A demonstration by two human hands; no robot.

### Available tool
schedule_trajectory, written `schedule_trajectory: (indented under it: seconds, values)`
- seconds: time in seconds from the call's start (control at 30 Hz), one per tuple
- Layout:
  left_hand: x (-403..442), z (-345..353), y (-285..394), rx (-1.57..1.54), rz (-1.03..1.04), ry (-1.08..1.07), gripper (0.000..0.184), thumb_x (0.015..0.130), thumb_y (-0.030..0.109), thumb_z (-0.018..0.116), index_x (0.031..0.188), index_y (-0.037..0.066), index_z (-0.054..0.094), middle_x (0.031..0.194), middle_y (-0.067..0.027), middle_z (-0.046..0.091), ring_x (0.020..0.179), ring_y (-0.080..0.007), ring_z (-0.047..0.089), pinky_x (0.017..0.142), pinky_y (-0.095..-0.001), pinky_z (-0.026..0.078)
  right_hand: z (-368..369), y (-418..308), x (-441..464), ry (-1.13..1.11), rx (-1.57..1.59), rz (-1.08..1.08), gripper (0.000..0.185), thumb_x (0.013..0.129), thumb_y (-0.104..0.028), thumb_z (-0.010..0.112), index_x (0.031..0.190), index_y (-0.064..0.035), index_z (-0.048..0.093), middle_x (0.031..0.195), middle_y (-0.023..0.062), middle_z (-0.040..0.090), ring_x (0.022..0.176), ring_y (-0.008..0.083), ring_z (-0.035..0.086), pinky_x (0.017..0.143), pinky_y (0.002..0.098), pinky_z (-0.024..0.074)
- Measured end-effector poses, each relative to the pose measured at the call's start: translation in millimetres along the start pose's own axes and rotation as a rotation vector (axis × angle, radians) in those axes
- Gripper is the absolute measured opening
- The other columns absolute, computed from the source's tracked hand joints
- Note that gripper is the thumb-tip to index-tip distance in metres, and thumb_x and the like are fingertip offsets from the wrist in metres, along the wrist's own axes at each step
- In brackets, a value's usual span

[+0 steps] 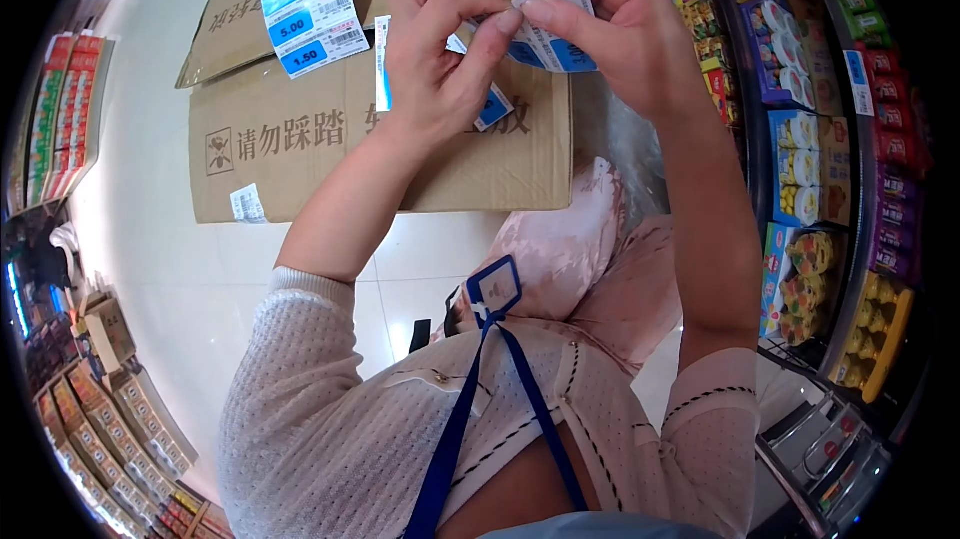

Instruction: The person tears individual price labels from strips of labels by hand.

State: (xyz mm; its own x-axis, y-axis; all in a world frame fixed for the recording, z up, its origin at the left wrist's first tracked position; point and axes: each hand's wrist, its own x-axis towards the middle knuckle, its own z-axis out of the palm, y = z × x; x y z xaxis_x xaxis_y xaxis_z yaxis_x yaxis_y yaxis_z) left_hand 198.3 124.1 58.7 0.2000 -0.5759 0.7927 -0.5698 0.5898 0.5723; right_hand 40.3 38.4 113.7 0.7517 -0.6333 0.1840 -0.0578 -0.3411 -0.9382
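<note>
Above a cardboard box [330, 179], my two hands meet at a blue-and-white price label strip [562, 52]. My right hand [625, 34] pinches the strip between thumb and fingers. Thumb and index finger of my left hand [435, 54] close on the strip's left edge, right beside my right thumb; the other left fingers are curled. A larger sheet of price labels [312, 14], showing 5.00 and 1.50, lies on the boxes to the left. Another label piece [383, 64] shows beside my left wrist, and a corner of one more [494, 107] pokes out below my left hand.
Shelves of packaged sweets [795, 169] run close along the right. A metal-framed step or stool [825, 449] stands at the lower right. Boxed goods line the left [70, 119] and lower-left [110, 439] shelves. A badge [495, 286] on a blue lanyard hangs before my body.
</note>
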Motion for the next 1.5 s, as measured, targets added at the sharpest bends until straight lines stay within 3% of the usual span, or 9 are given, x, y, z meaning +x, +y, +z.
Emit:
schedule_trajectory:
  seconds: [0.13, 0.43, 0.53, 0.63, 1.03, 1.23, 1.3, 1.43, 1.5]
  values:
    - [6, 0, 6, -0.066, -0.095, -0.01, 0.012, 0.079, 0.007, 0.068, 0.086, 0.001, 0.06, 0.108, -0.0139, 0.051, 0.107, -0.0222, 0.046, 0.088, -0.031, 0.037, 2, 4, 1, 0.036, 0.05, 0.006, 0.017, 0.084, -0.013, 0.064, 0.094, 0.0011, 0.066, 0.084, 0.0017, 0.064, 0.078, 0.0057, 0.055, 0.072, 0.0202, 0.0437]
    - [10, -9, 4, 0.186, 0.065, -0.125, 0.014, 0.072, 0.005, 0.072, 0.081, 0.003, 0.062, 0.108, -0.0118, 0.053, 0.101, -0.0213, 0.048, 0.095, -0.0314, 0.032, 1, 4, 2, 0.06, 0.037, 0.037, 0.016, 0.085, -0.011, 0.064, 0.094, 0.0018, 0.065, 0.085, 0.0012, 0.064, 0.079, 0.005, 0.056, 0.073, 0.0198, 0.0435]
    - [10, -7, 2, 0.13, 0.003, -0.125, 0.024, 0.074, 0.008, 0.072, 0.094, 0.002, 0.059, 0.108, -0.0109, 0.053, 0.101, -0.0209, 0.048, 0.096, -0.0305, 0.032, 1, 5, 2, 0.07, 0.08, 0.021, 0.016, 0.084, -0.011, 0.064, 0.094, 0.0016, 0.065, 0.085, 0.0008, 0.064, 0.079, 0.0047, 0.056, 0.072, 0.0195, 0.0436]
    - [11, -8, 3, 0.122, 0.008, -0.078, 0.016, 0.071, 0.008, 0.069, 0.082, 0.005, 0.058, 0.103, -0.0179, 0.053, 0.099, -0.0298, 0.048, 0.087, -0.0427, 0.036, 1, 5, 2, 0.039, 0.113, 0.02, 0.016, 0.084, -0.011, 0.064, 0.094, 0.0015, 0.064, 0.085, 0.0005, 0.064, 0.079, 0.0045, 0.056, 0.071, 0.0196, 0.0438]
    - [20, -9, 12, 0.338, 0.15, -0.135, 0.018, 0.061, 0.006, 0.075, 0.074, 0.009, 0.062, 0.096, -0.011, 0.056, 0.094, -0.0283, 0.05, 0.085, -0.0414, 0.033, -3, 5, 0, 0.034, 0.007, 0.027, 0.017, 0.085, -0.011, 0.064, 0.097, 0.0015, 0.064, 0.087, 0.0008, 0.065, 0.081, 0.0047, 0.056, 0.073, 0.0203, 0.0446]
    - [17, -8, 7, 0.244, 0.124, -0.065, 0.024, 0.063, 0.003, 0.075, 0.082, 0.009, 0.062, 0.096, -0.0097, 0.056, 0.097, -0.0278, 0.05, 0.081, -0.0395, 0.038, -7, 17, 2, -0.019, 0.096, 0.017, 0.023, 0.086, -0.011, 0.063, 0.104, 0.002, 0.061, 0.094, 0.0029, 0.065, 0.084, 0.0056, 0.057, 0.076, 0.0206, 0.0449]
    - [14, -5, 9, 0.222, 0.038, 0.018, 0.028, 0.066, 0.005, 0.074, 0.09, 0.008, 0.06, 0.099, -0.0102, 0.057, 0.1, -0.0291, 0.051, 0.084, -0.0402, 0.04, -14, 22, 1, -0.061, 0.067, 0.036, 0.024, 0.086, -0.011, 0.063, 0.106, 0.002, 0.061, 0.097, 0.0037, 0.065, 0.086, 0.0065, 0.058, 0.078, 0.021, 0.0454]
    - [8, 7, -1, 0.17, -0.016, 0.353, 0.039, 0.079, 0.011, 0.07, 0.111, 0.001, 0.05, 0.109, -0.0105, 0.052, 0.102, -0.018, 0.048, 0.092, -0.0288, 0.037, -2, 31, 3, 0.187, 0.516, 0.066, 0.025, 0.09, -0.008, 0.056, 0.112, 0.003, 0.056, 0.109, 0.0082, 0.062, 0.099, 0.0133, 0.058, 0.09, 0.0273, 0.045]
    - [4, 13, 7, -0.202, -0.412, 0.396, 0.044, 0.081, 0.02, 0.07, 0.11, -0.002, 0.046, 0.113, -0.0123, 0.047, 0.103, -0.0201, 0.049, 0.091, -0.0298, 0.039, 9, 28, 3, 0.26, 0.834, 0.06, 0.028, 0.092, -0.007, 0.051, 0.118, 0.0038, 0.051, 0.117, 0.0106, 0.058, 0.107, 0.0176, 0.057, 0.096, 0.0313, 0.0435]
